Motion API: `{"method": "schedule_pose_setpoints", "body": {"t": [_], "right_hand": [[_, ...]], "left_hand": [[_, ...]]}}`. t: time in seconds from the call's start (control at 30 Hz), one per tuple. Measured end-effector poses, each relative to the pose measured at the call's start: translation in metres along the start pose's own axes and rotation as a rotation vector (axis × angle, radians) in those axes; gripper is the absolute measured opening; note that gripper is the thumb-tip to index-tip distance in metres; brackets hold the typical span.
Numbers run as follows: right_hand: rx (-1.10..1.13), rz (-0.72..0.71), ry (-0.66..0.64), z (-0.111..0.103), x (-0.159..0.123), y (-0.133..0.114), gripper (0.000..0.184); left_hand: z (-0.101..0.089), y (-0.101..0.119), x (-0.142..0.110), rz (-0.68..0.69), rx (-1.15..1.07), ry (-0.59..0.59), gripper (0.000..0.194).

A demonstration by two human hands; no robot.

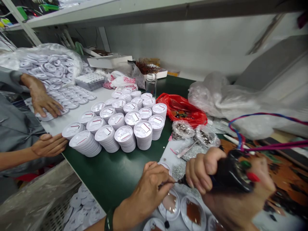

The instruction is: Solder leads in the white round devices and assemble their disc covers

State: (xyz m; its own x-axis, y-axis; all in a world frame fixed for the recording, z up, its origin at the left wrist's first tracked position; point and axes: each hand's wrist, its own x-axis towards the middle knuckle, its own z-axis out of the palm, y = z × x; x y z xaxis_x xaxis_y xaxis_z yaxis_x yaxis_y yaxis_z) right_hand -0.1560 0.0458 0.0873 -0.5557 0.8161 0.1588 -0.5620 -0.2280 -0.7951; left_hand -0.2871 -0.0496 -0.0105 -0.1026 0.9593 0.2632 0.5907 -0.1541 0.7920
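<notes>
Front desk edge (84, 183): white dishes (173, 215); L hand (149, 192) pinches black tool (231, 173) near tip, R hand (202, 170) fists its barrel; tool looks light, hold barrel.

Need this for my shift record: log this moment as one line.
Right hand: grips black corded tool | Left hand: fingers at its tip | Below: white dishes | Co-worker's hand: on white discs
</notes>
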Motion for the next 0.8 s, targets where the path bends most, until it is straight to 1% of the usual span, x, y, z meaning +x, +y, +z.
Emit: {"method": "schedule_pose_setpoints", "body": {"t": [0.1, 0.2, 0.27, 0.33, 0.4, 0.57, 0.63, 0.7, 0.8], "right_hand": [[0.012, -0.008, 0.005, 0.006, 0.0, 0.004, 0.057], [0.014, 0.006, -0.01, 0.01, 0.0, 0.008, 0.054], [0.019, 0.027, -0.033, 0.012, 0.001, 0.009, 0.054], [0.015, 0.043, -0.06, 0.014, 0.002, 0.008, 0.054], [0.013, 0.056, -0.084, 0.016, 0.003, 0.007, 0.055], [0.036, 0.056, -0.077, 0.02, 0.003, 0.008, 0.055], [0.018, 0.051, -0.072, 0.018, 0.004, 0.011, 0.055], [-0.012, 0.042, -0.06, 0.013, 0.007, 0.017, 0.055], [-0.042, 0.025, -0.045, 0.003, 0.011, 0.03, 0.054]], "left_hand": [[-0.001, 0.002, 0.001, -0.071, -0.027, 0.015, 0.015], [-0.004, 0.006, 0.001, -0.113, -0.02, 0.02, 0.018], [-0.007, 0.01, 0.001, -0.11, -0.009, 0.003, 0.019], [-0.011, 0.014, 0.0, -0.071, 0.0, -0.035, 0.017], [-0.013, 0.016, -0.002, -0.035, 0.008, -0.065, 0.02], [-0.018, 0.018, -0.006, -0.086, -0.011, -0.062, 0.019], [-0.023, 0.014, -0.009, -0.062, 0.044, -0.081, 0.025], [-0.029, 0.004, -0.011, 0.002, 0.16, -0.107, 0.036], [-0.033, -0.019, -0.015, 0.105, 0.312, -0.21, 0.04]]}}
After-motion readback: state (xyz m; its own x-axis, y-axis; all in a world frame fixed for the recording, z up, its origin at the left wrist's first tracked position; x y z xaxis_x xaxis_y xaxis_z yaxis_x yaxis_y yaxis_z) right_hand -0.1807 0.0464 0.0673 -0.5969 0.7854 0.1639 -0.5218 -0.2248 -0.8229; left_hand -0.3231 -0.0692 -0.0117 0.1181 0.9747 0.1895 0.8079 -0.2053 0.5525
